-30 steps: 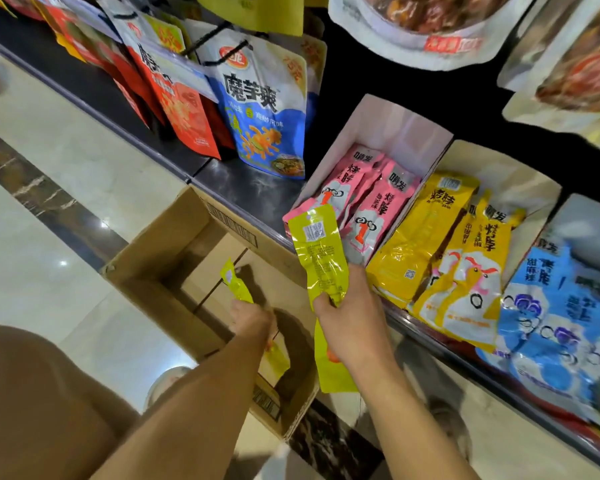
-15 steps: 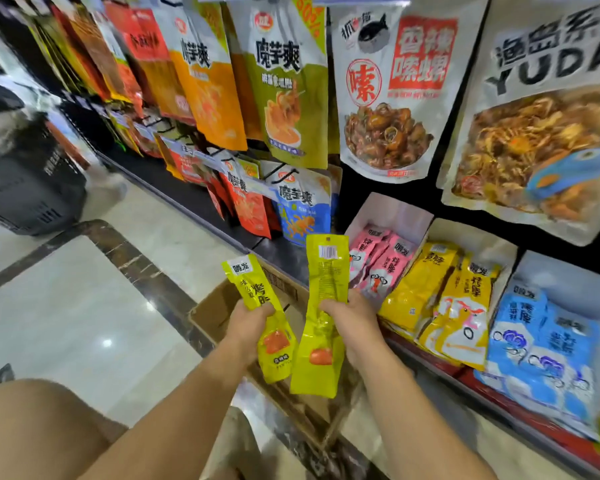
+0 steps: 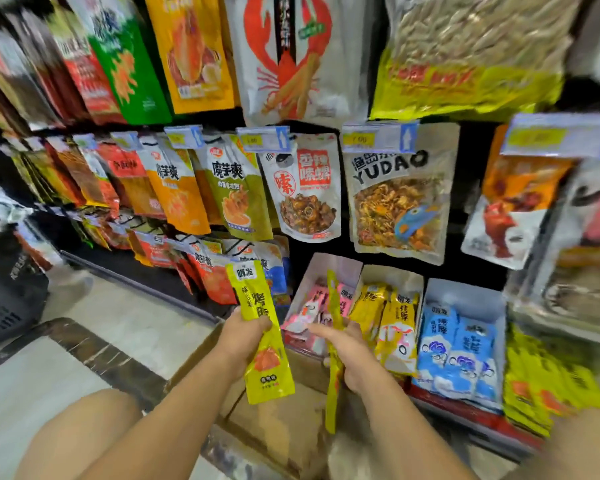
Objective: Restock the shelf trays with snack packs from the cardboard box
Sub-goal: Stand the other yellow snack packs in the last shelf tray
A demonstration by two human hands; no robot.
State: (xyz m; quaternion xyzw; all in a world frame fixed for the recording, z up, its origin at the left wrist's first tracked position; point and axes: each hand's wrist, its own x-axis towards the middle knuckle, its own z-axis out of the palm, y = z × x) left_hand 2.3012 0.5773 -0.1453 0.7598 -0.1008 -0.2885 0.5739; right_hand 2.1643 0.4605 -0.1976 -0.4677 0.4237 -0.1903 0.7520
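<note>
At lower centre, the left hand (image 3: 241,337) has its fingers clamped round a yellow-green snack pack (image 3: 269,372) above the cardboard box (image 3: 278,431). Just right, the right hand (image 3: 352,356) grips a second pack (image 3: 334,299) edge-on, before the pink-filled shelf tray (image 3: 329,268).

This is a shop, in a snack aisle. Printed snack bags (image 3: 305,188) hang in rows on pegs, several deep, with blue-and-yellow price tags (image 3: 378,138) clipped above them. Below, open white shelf trays (image 3: 465,289) stand side by side, each holding small snack packs (image 3: 458,344) of one colour: pink, yellow, blue. A dark plastic basket (image 3: 7,299) sits on the polished tiled floor (image 3: 136,323), and an opened cardboard box (image 3: 281,427) stands before the shelf.
</note>
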